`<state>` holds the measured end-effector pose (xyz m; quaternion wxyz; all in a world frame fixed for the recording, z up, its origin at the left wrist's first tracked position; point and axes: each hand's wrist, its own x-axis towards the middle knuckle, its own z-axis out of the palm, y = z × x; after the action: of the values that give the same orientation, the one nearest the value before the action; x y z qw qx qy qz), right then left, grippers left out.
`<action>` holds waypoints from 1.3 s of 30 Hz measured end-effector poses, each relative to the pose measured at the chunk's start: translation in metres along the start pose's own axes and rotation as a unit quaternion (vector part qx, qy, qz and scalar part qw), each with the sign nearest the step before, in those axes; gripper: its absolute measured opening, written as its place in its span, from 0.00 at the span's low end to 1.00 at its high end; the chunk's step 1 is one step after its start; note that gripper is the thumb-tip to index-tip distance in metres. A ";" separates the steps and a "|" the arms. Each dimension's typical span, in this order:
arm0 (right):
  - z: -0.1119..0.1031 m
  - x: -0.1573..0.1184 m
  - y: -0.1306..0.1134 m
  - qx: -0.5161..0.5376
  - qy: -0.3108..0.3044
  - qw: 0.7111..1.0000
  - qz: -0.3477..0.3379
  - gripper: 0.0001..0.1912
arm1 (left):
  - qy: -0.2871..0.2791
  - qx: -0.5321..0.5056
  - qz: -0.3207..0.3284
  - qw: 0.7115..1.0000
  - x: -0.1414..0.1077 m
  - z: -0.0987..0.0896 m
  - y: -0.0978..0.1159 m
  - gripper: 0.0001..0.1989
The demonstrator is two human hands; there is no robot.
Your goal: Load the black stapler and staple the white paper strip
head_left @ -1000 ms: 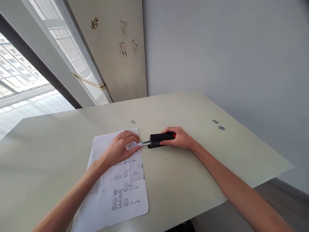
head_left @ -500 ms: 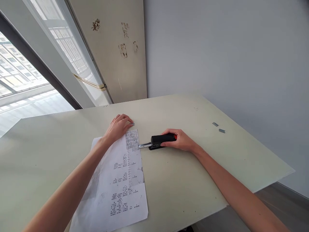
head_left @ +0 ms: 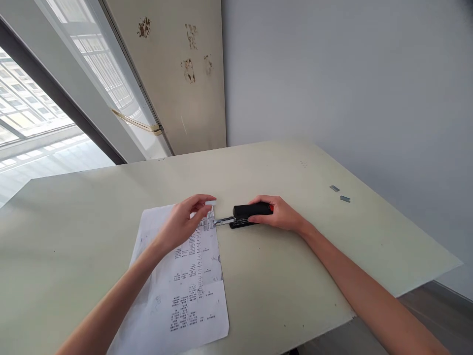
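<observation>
My right hand (head_left: 275, 213) is wrapped round a black stapler (head_left: 251, 210) with a red part near its rear. Its metal staple tray (head_left: 223, 221) sticks out to the left, over the edge of the printed paper (head_left: 195, 301). Between the thumb and fingers of my left hand (head_left: 188, 217) is a small strip of staples (head_left: 210, 202), raised a little above the top of the paper, close to the tray's end. The paper lies flat on the table under my left forearm, which hides part of it.
Two more grey staple strips (head_left: 334, 188) lie on the pale table (head_left: 295, 256) at the right. A cream refrigerator (head_left: 185, 108) with worn patches stands behind the table's far edge. A grey wall (head_left: 332, 74) rises along the right side, and a window (head_left: 29, 98) is at the left.
My left hand has lifted the staple strip off the table and brought it right and nearer, toward the stapler's tray. My right hand and the stapler have hardly moved.
</observation>
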<state>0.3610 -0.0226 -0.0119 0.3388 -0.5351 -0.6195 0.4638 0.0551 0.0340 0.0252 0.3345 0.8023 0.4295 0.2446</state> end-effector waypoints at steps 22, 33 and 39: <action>0.000 -0.002 -0.003 -0.008 -0.005 1.000 -0.007 0.21 | 0.017 0.164 0.107 0.981 -0.023 0.033 0.006 0.16; 0.000 -0.004 -0.010 0.014 -0.011 1.000 0.000 0.20 | -0.056 0.100 0.121 0.986 -0.025 0.004 -0.018 0.18; 0.000 -0.002 -0.010 0.034 -0.049 0.998 -0.022 0.18 | -0.128 -0.004 0.158 0.979 -0.020 0.000 -0.019 0.09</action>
<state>0.3581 -0.0249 -0.0024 0.3362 -0.4863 -0.6311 0.5023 0.0349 0.0244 0.0085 0.3468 0.8837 0.2496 0.1911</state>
